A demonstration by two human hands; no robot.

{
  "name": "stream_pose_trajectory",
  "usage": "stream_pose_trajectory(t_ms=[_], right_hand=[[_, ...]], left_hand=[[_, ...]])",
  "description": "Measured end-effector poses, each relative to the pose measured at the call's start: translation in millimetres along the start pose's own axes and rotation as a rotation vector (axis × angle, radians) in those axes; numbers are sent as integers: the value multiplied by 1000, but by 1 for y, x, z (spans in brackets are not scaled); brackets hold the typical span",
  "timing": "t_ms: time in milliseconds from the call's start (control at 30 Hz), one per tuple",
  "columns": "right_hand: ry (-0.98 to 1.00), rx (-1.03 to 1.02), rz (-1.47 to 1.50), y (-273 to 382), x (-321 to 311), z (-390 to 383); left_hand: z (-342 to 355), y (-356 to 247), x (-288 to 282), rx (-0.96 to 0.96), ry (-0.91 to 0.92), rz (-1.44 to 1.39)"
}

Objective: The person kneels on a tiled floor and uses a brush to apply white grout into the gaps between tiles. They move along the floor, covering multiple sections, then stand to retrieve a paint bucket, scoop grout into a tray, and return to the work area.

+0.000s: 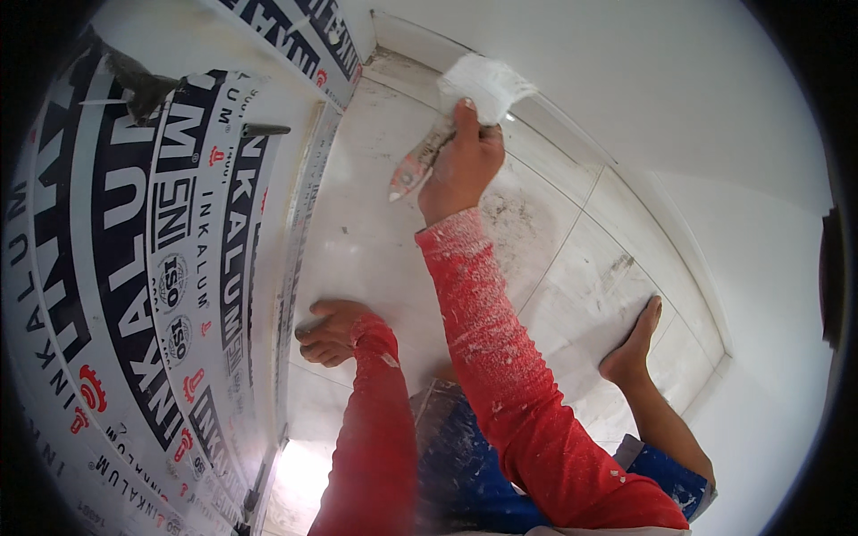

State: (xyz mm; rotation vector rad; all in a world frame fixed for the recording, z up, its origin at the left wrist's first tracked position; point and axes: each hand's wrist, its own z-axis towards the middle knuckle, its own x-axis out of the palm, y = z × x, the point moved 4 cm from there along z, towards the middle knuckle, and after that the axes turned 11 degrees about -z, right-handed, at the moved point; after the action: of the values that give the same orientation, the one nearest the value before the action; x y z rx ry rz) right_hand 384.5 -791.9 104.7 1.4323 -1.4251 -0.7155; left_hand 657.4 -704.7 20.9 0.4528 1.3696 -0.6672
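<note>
- Right hand is clamped on a brush, its white head by the skirting.
- Left hand, well apart, looks empty beside the wrapped panel.
- Brushing seems underway; finished share unclear; smudges mark the floor.

A pale tiled floor spreads below the camera I watch from afar, thin joints dividing it. Dark, speckled smudges mark the surface near the middle; I see a streaky scuff farther right, near a bare foot resting on the tiles. A small dark speck shows toward the left.
</note>
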Motion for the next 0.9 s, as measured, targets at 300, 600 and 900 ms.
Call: stream_pose_trajectory(t_ms=[300, 600, 900], right_hand=[[346, -41, -394, -16, 39, 2], [448, -130, -625, 12, 33, 30], [445, -100, -420, 7, 39, 18]], left_hand=[[1, 7, 10, -30, -28, 20], [0, -4, -10, -46, -50, 36], [-2, -4, -13, -63, -76, 45]])
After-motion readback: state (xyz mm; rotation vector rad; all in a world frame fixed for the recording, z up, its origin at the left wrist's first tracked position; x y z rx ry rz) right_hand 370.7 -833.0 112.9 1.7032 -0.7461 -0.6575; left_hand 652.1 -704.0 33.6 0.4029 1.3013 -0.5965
